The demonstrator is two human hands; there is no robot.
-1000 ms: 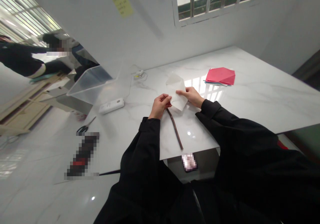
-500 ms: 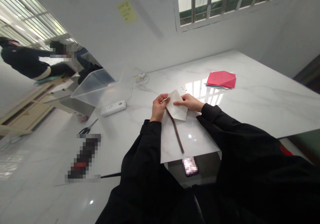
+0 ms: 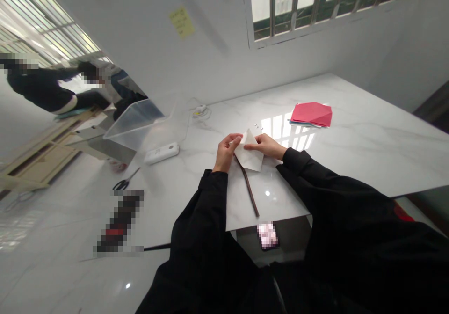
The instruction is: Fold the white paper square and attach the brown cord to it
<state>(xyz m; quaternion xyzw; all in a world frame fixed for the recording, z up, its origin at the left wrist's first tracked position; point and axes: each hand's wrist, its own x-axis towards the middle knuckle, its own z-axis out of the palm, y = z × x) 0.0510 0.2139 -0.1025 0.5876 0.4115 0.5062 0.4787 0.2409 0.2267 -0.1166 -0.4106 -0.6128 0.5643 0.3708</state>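
A cream-white sheet of paper (image 3: pixel 251 158) is held between my two hands just above the table. My left hand (image 3: pixel 225 152) pinches its left edge between thumb and fingers. My right hand (image 3: pixel 268 146) grips the right side, thumb on top and the other fingers hidden underneath. Under the paper's lower left lies a thin dark brown stick (image 3: pixel 249 190), slightly bent, reaching toward the table's front edge. Its upper end is hidden by the paper and my left hand. Several tiny white bits (image 3: pixel 257 126) lie beyond the paper.
Red paper sheets (image 3: pixel 311 114) are stacked at the back right of the marbled table (image 3: pixel 365 145). To the left are a white power strip (image 3: pixel 162 153), scissors (image 3: pixel 125 180), a clear plastic bin (image 3: pixel 135 124) and a blurred dark object (image 3: pixel 121 222). People sit farther left.
The view has shifted slightly. My left fingers have moved a little on the paper's edge; both hands keep hold of it, and the stick stays in place.
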